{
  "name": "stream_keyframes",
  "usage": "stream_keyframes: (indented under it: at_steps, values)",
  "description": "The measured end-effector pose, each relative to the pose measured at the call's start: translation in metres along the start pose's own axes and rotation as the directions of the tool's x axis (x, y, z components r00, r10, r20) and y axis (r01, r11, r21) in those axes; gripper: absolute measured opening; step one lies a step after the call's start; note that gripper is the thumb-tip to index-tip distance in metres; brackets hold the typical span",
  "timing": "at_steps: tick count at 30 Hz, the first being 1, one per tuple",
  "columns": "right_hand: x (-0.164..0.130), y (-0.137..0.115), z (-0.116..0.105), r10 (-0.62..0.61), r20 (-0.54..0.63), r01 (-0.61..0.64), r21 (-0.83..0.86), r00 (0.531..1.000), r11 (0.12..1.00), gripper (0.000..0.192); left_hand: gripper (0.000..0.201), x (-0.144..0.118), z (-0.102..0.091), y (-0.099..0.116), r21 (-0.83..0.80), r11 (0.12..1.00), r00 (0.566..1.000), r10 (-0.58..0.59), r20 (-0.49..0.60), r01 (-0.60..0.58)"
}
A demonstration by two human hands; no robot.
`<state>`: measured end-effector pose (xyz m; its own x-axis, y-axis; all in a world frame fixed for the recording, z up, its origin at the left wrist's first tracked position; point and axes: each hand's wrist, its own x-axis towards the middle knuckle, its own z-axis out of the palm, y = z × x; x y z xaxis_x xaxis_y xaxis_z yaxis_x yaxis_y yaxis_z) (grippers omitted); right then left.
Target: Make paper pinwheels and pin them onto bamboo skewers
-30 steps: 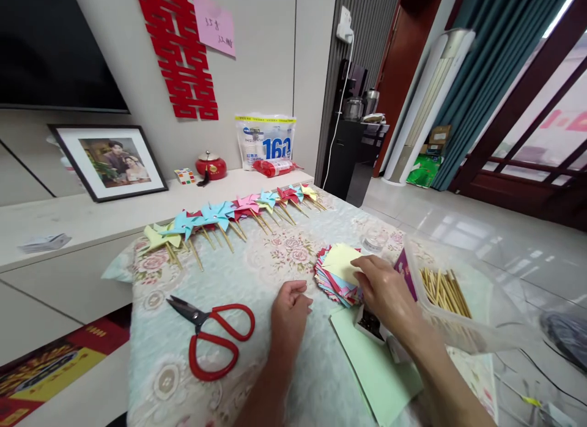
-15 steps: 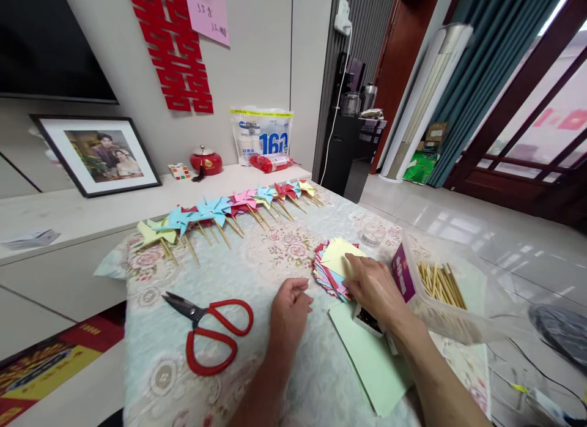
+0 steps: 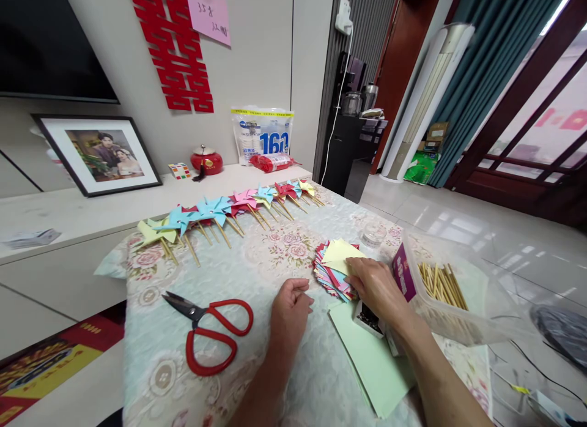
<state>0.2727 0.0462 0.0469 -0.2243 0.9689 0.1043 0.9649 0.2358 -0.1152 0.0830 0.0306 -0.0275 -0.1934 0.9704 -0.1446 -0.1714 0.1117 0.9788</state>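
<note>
My right hand [image 3: 378, 286] rests on a stack of coloured paper squares [image 3: 331, 268], its fingers pinching the edge of the top yellow sheet [image 3: 338, 254]. My left hand [image 3: 290, 311] lies loosely curled on the flowered tablecloth [image 3: 257, 274] and holds nothing. Red-handled scissors [image 3: 208, 332] lie to the left of it. A row of finished paper pinwheels on wooden sticks [image 3: 220, 216] stretches along the far edge of the table.
A clear plastic box of wooden sticks [image 3: 443, 289] sits at the right, with a purple card at its side. Pale green sheets [image 3: 371, 366] and a small box of pins [image 3: 369, 320] lie under my right wrist. A small clear dish [image 3: 372, 234] stands behind the stack.
The view shifted slightly. My right hand slid a little down over the paper stack; my left hand stayed still.
</note>
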Motion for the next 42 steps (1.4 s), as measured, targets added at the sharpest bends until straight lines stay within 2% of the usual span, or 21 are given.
stream_keyframes:
  at_steps: [12,18,24,28,36,40,42]
  values:
    - [0.002,0.007,0.012,-0.085,-0.137,0.079,-0.05,0.987,0.996,0.022,0.028,0.0,0.0,0.0,0.017,1.0,1.0,0.002,0.006,-0.002]
    - [0.003,0.011,0.019,-0.119,-0.224,0.118,-0.02,0.967,0.993,0.028,0.028,0.0,0.0,-0.003,0.009,1.0,1.0,0.001,0.01,-0.001]
    - [0.004,0.015,0.027,-0.131,-0.335,0.136,-0.009,0.933,0.991,0.027,0.029,0.001,0.0,-0.004,0.019,1.0,1.0,-0.001,0.013,0.0]
    - [0.004,0.017,0.029,-0.128,-0.448,0.161,0.035,0.885,0.986,0.026,0.029,-0.001,0.0,-0.004,0.013,1.0,1.0,-0.002,0.011,0.002]
    - [0.002,0.015,0.015,-0.043,-0.573,0.204,0.219,0.818,0.954,0.027,0.027,-0.001,-0.001,-0.002,-0.034,0.999,1.0,-0.02,0.008,0.021]
    - [-0.004,0.005,0.002,-0.031,-0.614,0.276,0.309,0.788,0.91,0.026,0.024,-0.003,-0.001,0.003,-0.071,0.997,0.999,-0.035,0.009,0.035]
    - [-0.008,-0.002,-0.005,-0.042,-0.606,0.336,0.38,0.794,0.862,0.025,0.022,-0.006,-0.001,0.008,-0.111,0.993,0.999,-0.045,0.013,0.046]
